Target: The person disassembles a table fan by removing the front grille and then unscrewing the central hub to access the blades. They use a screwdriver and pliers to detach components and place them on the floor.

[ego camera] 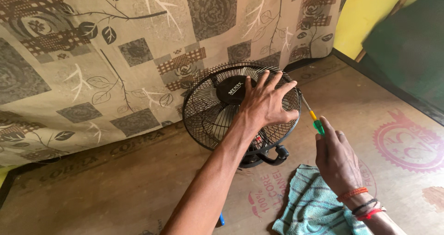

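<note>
On fan grille [208, 115], left hand [266, 106] rests flat.

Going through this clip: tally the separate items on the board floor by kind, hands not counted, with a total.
Fan, black, wire grille, left hand flat on it: 1
Screwdriver, yellow and green handle, in right hand, tip at the grille rim: 1
Cloth, teal striped: 1
Small blue object, partly hidden by the left forearm, kind unclear: 1
Total: 4
</note>
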